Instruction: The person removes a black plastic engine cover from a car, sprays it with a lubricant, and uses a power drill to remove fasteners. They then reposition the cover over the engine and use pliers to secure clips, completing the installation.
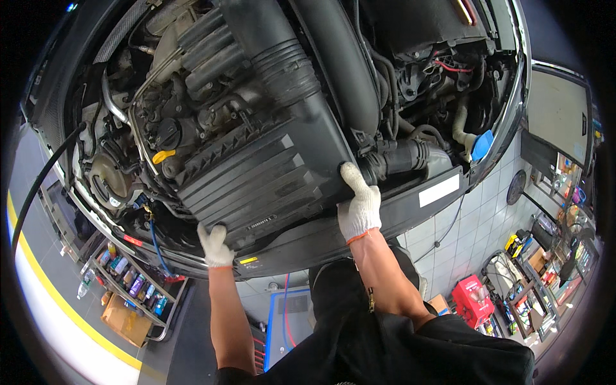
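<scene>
A large black ribbed air filter housing [247, 192] lies across the front of the engine, with a corrugated intake duct [282, 70] at its far side. My left hand [216, 246], in a white knit glove, grips the housing's front left corner. At its right corner my right hand [360, 205], gloved alike, has the thumb laid on top and the fingers wrapped beneath the edge. Most fingertips of both hands are hidden under the housing. Just right of my right hand, a ribbed black hose [398, 160] runs along the front.
A yellow dipstick handle [164, 156] and a black oil cap [168, 133] stand left of the housing. The blue washer cap [482, 145] is at the right. Below the bumper are a shelf cart [170, 298], a red box [473, 301] and a cluttered rack [536, 301].
</scene>
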`<state>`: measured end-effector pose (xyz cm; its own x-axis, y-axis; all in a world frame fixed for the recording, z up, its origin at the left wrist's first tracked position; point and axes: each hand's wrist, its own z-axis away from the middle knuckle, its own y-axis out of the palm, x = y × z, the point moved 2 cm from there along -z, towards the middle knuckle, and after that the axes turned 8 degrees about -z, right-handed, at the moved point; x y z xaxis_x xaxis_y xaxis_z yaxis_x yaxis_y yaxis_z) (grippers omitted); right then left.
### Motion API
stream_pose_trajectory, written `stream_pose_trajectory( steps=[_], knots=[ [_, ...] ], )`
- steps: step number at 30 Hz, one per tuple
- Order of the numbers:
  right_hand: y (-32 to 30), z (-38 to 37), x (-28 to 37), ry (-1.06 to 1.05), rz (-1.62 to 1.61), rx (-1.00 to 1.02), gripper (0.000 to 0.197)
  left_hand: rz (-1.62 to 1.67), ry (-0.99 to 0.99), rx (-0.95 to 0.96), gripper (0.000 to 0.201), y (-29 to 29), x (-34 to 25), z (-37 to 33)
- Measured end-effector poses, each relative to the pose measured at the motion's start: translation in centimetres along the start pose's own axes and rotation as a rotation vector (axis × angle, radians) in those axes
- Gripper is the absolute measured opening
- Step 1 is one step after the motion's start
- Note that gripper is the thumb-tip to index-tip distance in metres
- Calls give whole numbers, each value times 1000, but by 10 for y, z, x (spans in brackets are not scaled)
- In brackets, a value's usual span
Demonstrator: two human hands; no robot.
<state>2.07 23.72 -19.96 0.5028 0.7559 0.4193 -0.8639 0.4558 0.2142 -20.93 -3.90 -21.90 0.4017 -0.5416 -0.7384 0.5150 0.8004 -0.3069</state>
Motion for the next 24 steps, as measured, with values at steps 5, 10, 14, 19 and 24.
stream_pose_trajectory(
  steps=[5, 10, 14, 19, 24],
  knots=[
    [-5, -12, -13, 122, -40, 43, 45, -29, -75, -87, 69, -8, -12, -9],
    [-12, -15, -19, 224, -157, 23, 51, -47, 70, 10, 78, -15, -48, 26],
    [-23, -5, -14, -24, 41, -16, 49, -237, 154, 74, 72, 5, -3, -26],
    [-18, -6, -17, 42, -26, 23, 51, -92, 113, 81, 56, 16, -27, -19],
    [-15, -11, -10, 377, -243, 200, 57, -188, 31, -42, 53, 23, -105, 44]
  ],
)
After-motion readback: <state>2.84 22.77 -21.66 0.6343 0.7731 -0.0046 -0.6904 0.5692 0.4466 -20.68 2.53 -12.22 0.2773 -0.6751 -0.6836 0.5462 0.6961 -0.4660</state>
